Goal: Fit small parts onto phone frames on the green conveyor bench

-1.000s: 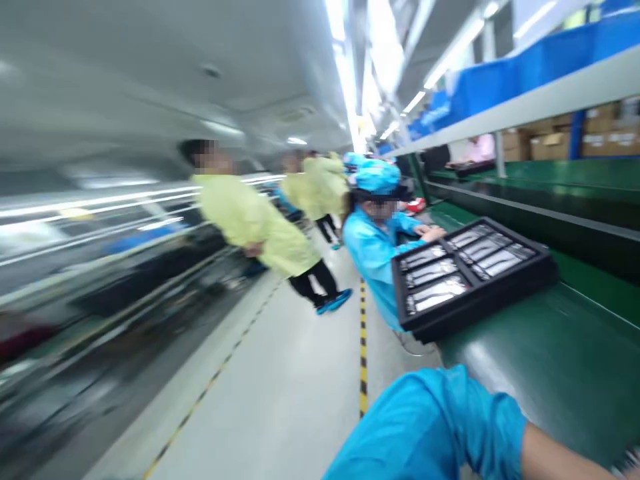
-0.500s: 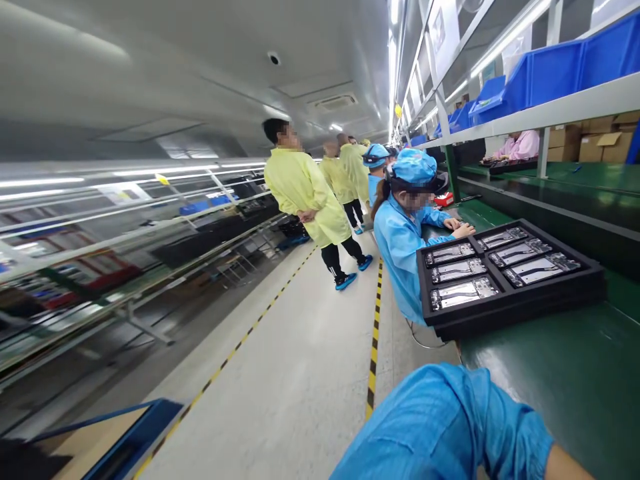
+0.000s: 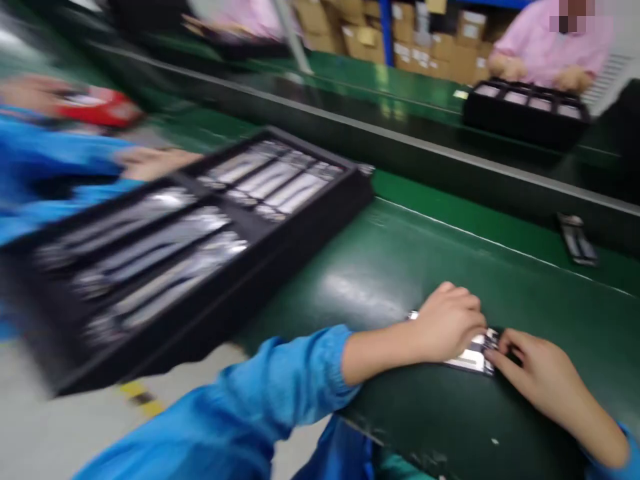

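Resting on the green table (image 3: pixel 400 267) at five o'clock, the left hand (image 3: pixel 447 323) lies curled over a flat silvery part (image 3: pixel 473 359), while the right hand (image 3: pixel 543 373) has its fingers pinching the part's near end. Keeping it flat and steadied looks wise. A black tray (image 3: pixel 280 253) sits at ten o'clock.

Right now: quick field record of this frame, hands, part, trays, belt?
left hand: lies over a flat silvery part, pressing it to the belt
right hand: fingertips at the part's right end
surface: green belt
near tray: black tray to the left, compartments hold silvery parts, blurred
far tray: second black tray in front of a person in pink
stray item: small dark part at the belt's far edge
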`<action>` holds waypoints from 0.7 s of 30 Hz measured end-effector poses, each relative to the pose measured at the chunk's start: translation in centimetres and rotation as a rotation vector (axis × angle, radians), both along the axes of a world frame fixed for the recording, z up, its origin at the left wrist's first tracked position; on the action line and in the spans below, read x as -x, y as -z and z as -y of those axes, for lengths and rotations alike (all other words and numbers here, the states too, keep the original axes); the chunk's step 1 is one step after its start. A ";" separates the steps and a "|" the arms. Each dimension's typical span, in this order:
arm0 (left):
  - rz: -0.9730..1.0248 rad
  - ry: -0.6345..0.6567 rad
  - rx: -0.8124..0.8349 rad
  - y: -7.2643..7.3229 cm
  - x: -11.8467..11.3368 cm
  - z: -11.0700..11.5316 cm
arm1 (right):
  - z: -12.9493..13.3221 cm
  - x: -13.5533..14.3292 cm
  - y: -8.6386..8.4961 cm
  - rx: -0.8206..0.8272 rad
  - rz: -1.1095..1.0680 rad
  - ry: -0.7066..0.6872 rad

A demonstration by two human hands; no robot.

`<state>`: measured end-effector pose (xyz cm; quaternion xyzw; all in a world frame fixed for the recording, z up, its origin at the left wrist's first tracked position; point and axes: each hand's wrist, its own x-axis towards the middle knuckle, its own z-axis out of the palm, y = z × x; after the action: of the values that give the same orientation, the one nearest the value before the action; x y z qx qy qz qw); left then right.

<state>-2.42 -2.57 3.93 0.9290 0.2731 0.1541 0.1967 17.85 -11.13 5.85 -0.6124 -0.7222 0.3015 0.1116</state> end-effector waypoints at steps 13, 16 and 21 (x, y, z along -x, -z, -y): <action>0.115 0.053 0.109 -0.1 0.2 -0.1 | -2.3 0.1 -0.9 0.777 -0.458 0.359; 0.123 0.048 0.095 0.2 0.2 0.0 | -2.8 0.5 -0.8 0.803 -0.470 0.378; 0.114 0.043 0.101 0.1 0.2 0.0 | -2.8 0.5 -0.7 0.809 -0.487 0.376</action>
<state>-2.65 -2.55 3.80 0.9131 0.2491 0.1886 0.2618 17.34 -8.32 6.57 -0.6380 -0.3781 0.6657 0.0830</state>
